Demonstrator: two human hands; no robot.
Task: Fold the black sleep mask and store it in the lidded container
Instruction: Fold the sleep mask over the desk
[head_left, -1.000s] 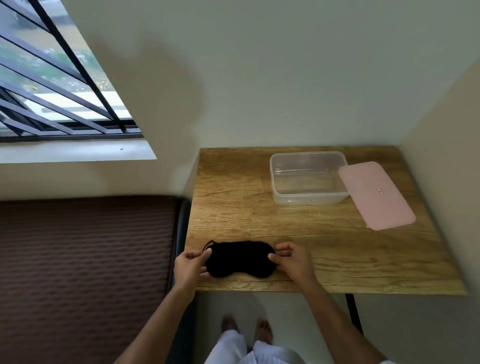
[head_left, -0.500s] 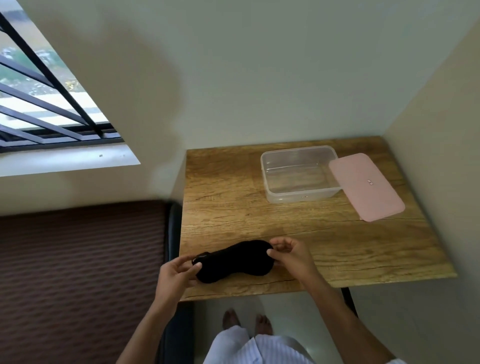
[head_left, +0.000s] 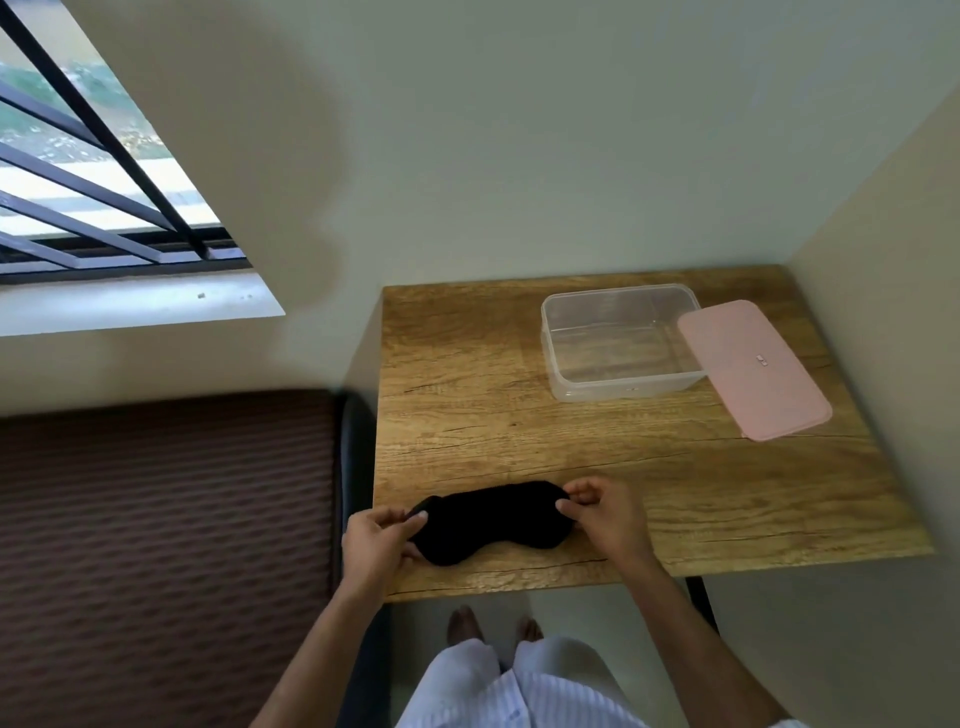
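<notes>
The black sleep mask (head_left: 493, 519) is stretched out flat near the front edge of the wooden table (head_left: 467, 415). My left hand (head_left: 376, 545) pinches its left end and my right hand (head_left: 605, 517) pinches its right end. A clear plastic container (head_left: 618, 340) stands open and empty at the back right of the table. Its pink lid (head_left: 753, 374) lies to the right, leaning with one edge on the container's rim.
The table stands in a corner, with walls behind it and on its right. A brown ribbed mattress (head_left: 166, 545) lies to the left of the table. A barred window (head_left: 93, 197) is at the upper left. My bare feet (head_left: 493, 626) show below the table's front edge.
Both hands keep their pinch on the mask's ends. The mask's left end dipped off the table edge half a second ago and now sits back over the table. The camera has shifted.
</notes>
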